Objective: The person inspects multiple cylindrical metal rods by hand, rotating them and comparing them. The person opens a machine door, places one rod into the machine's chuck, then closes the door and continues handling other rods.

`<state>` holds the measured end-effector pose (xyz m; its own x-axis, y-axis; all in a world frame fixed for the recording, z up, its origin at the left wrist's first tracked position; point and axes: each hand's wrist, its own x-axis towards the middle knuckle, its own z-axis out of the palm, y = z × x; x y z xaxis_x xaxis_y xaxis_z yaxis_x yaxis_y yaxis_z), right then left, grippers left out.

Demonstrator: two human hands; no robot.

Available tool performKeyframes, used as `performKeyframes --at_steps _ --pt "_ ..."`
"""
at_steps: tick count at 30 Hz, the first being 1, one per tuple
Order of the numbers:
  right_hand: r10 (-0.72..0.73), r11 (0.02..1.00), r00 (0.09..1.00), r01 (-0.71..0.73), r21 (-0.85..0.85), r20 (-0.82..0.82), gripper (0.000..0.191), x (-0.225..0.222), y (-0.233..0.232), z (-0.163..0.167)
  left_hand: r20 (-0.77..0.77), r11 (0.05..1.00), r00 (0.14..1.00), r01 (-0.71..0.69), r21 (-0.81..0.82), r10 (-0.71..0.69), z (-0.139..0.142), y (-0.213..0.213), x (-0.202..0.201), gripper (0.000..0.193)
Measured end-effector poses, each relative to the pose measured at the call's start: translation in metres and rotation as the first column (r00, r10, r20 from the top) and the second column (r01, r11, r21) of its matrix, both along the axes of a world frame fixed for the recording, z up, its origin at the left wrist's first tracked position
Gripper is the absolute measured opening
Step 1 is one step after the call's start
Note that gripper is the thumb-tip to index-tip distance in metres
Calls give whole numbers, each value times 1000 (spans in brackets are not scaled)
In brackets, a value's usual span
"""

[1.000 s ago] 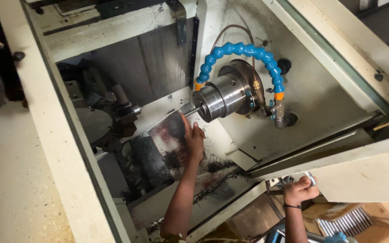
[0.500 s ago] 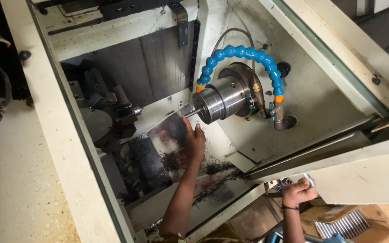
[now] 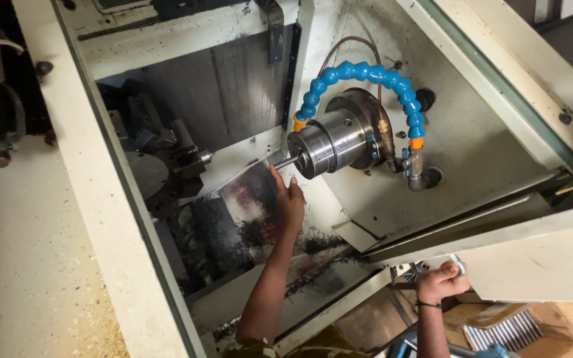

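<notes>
My left hand point(image 3: 291, 199) reaches into a lathe enclosure, its fingertips pinched on a thin metal rod point(image 3: 285, 162). The rod sticks out of the shiny steel spindle point(image 3: 329, 140). A blue segmented coolant hose point(image 3: 359, 71) arches over the spindle. My right hand point(image 3: 440, 282) is outside the enclosure at the lower right. It is closed around a small metal handle point(image 3: 457, 264) under the edge of the cream sliding door point(image 3: 538, 265).
A dark tool turret point(image 3: 160, 156) with several tool holders stands left of the spindle. Metal chips point(image 3: 313, 238) lie on the stained slanted bed below. The cream machine frame point(image 3: 101, 199) runs down the left, with a speckled floor point(image 3: 21, 265) beyond it.
Both hands stay where they were. Only the view has shifted slightly.
</notes>
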<state>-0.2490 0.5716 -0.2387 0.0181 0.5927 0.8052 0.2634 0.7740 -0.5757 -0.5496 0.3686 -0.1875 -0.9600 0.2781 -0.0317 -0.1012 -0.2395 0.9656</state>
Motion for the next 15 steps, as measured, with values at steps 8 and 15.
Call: performKeyframes --at_steps 8,15 --pt "9 1000 1000 -8 21 -22 72 0 5 0 -6 997 1000 -24 -74 23 4 -1 0 75" --pt "38 999 998 -39 -20 -42 73 1 1 0 -2 984 1000 -30 -178 30 8 -1 7 75"
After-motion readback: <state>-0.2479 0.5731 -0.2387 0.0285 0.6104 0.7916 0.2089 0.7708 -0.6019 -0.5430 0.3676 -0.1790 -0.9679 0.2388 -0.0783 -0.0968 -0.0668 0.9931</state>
